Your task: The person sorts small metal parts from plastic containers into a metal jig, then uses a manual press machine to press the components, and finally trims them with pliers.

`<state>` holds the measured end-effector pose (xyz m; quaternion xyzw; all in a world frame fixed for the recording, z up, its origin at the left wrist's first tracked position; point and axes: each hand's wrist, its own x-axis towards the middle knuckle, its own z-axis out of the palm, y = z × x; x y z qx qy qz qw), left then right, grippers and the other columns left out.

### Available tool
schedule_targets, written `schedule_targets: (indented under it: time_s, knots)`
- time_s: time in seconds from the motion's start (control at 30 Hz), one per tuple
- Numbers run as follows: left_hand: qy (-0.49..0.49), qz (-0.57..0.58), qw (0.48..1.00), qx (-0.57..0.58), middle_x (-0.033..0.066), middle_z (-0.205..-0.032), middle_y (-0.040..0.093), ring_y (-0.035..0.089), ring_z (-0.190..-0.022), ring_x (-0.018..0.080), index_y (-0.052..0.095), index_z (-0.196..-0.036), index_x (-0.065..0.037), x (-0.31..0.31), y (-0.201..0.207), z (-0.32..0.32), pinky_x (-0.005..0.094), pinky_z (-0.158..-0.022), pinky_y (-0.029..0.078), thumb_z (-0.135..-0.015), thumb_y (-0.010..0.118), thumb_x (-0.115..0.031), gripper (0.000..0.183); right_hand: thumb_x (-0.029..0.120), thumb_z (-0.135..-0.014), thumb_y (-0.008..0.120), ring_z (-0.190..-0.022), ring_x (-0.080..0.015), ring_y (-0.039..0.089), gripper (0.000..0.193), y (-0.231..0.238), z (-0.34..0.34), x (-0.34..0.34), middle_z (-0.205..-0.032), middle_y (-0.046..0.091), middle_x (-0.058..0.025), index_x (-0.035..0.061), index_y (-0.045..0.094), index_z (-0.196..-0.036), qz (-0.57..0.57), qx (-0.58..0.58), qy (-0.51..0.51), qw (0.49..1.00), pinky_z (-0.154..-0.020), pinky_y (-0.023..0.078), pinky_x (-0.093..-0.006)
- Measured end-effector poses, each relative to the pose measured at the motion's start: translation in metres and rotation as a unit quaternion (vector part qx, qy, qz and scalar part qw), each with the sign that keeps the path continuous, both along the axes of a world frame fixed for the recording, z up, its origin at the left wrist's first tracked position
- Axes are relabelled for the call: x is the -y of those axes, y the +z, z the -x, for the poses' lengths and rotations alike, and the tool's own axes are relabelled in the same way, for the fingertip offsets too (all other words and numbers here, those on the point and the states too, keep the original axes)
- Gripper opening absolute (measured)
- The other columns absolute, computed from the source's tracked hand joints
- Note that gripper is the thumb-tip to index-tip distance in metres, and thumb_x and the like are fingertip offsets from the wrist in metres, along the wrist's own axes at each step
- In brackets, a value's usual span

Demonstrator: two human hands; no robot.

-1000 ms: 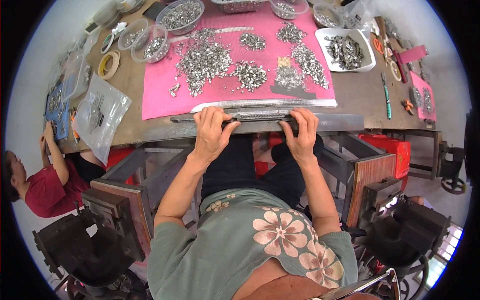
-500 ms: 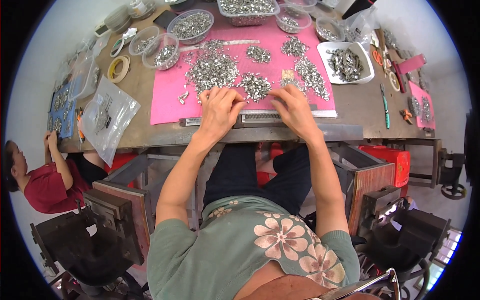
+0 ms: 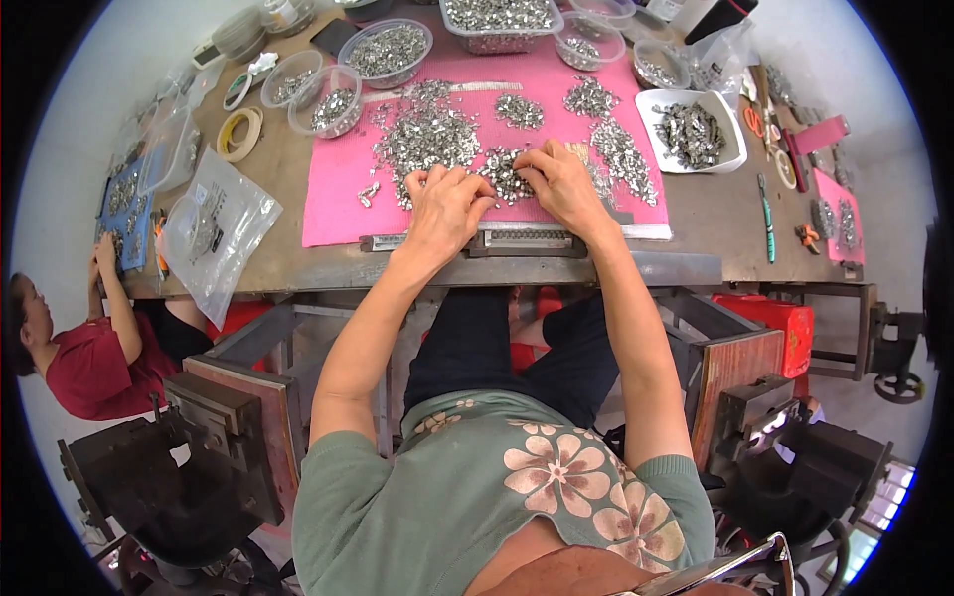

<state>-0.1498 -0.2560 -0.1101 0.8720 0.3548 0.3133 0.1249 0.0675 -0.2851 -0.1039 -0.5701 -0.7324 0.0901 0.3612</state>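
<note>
Over the near edge of a large heap of small silvery metal pieces (image 3: 429,139), my left hand (image 3: 444,211) is closed, thumb and fingers pinched together. My right hand (image 3: 564,187) reaches into a smaller heap of metal pieces (image 3: 505,177), its fingertips pinched at the heap's right side. Whatever either pinch holds is too small or hidden to make out. Both heaps lie on a pink mat (image 3: 343,189). Just below the hands, along the table's front edge, lies a dark metal jig (image 3: 525,240) with a row of small slots.
Clear plastic tubs (image 3: 386,74) of metal pieces line the back. A white tray (image 3: 733,149) with darker parts stands right, near a teal-handled tool (image 3: 768,219). Tape (image 3: 237,151) and a plastic bag (image 3: 234,219) lie left. A person in red (image 3: 99,363) works far left.
My right hand has moved up and left, from beside the jig's right end to the small heap. The left hand has shifted slightly right, still pinched.
</note>
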Motion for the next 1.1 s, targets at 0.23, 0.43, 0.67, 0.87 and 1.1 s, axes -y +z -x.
schedule_targets:
  time_s: [0.23,0.43,0.67,0.87,1.1]
  knots:
    - [-0.014,0.034,0.999,-0.001,0.0001,-0.082,0.062,0.056,-0.086,0.0207,0.073,-0.09,-0.013,0.004,0.005,0.006,0.0437,-0.091,0.031,-0.088,0.075,-0.024,0.011,0.003,-0.088,0.068,-0.08,-0.0309,0.06,0.014,0.004,-0.002,0.037,-0.085,0.057,-0.0125,0.0045,0.071,-0.102,-0.018,-0.008,-0.012,1.0,-0.071,0.048,-0.0417]
    - [-0.008,0.048,0.999,-0.006,0.001,-0.084,0.063,0.056,-0.091,0.0219,0.073,-0.088,-0.013,0.006,0.004,0.003,0.0455,-0.094,0.031,-0.086,0.076,-0.023,0.011,0.003,-0.089,0.067,-0.085,-0.0317,0.06,0.013,0.003,0.015,0.044,-0.087,0.058,-0.0111,0.0057,0.07,-0.101,-0.035,0.065,-0.02,0.997,-0.077,0.047,-0.0418]
    - [-0.018,0.037,0.999,-0.003,0.0006,-0.084,0.063,0.057,-0.091,0.0208,0.074,-0.091,-0.014,0.007,0.004,0.001,0.0448,-0.095,0.03,-0.087,0.075,-0.025,0.012,0.003,-0.088,0.067,-0.085,-0.0312,0.06,0.01,0.01,0.005,0.054,-0.087,0.057,-0.0112,0.0048,0.07,-0.098,0.008,0.016,-0.003,1.0,-0.077,0.047,-0.041]
    - [-0.041,0.041,0.998,0.011,0.0,-0.084,0.063,0.057,-0.091,0.0202,0.074,-0.091,-0.013,0.006,0.004,0.008,0.0444,-0.096,0.03,-0.087,0.076,-0.024,0.011,0.001,-0.088,0.068,-0.076,-0.0297,0.06,0.01,0.006,-0.001,0.054,-0.084,0.058,-0.0114,0.0025,0.071,-0.097,0.007,-0.015,-0.036,0.999,-0.069,0.048,-0.039]
    - [-0.027,0.068,0.997,0.005,0.0003,-0.085,0.064,0.057,-0.091,0.0202,0.074,-0.09,-0.013,0.009,0.006,0.007,0.0441,-0.096,0.03,-0.087,0.076,-0.023,0.011,0.001,-0.086,0.072,-0.07,-0.0262,0.06,0.01,0.0,0.002,0.051,-0.082,0.059,-0.01,0.0027,0.072,-0.096,-0.006,-0.001,-0.054,0.999,-0.065,0.047,-0.0376]
